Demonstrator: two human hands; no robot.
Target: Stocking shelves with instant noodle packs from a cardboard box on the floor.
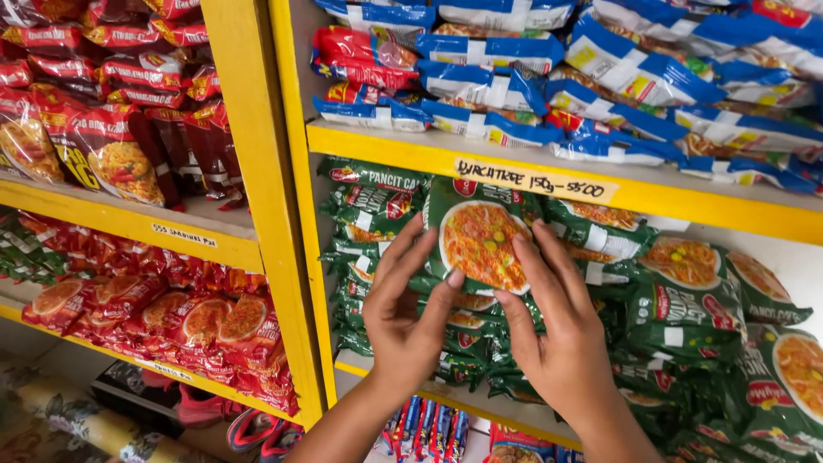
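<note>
on the yellow shelf, middle tier, right bay: a heap of green noodle packets, too many and too overlapped to count. above that shelf board, blue-and-white packets piled loosely, with a few red ones among them. left of the yellow upright, red noodle packets on the upper tier and more red packets on the tier below. neighbouring green packets crowd close on every side of the held one. one green noodle packet stands upright at the front of the heap, gripped at its lower edges between two hands: left hand on its left side, right hand on its right, fingers spread against the wrapper. hands counted: two.
</note>
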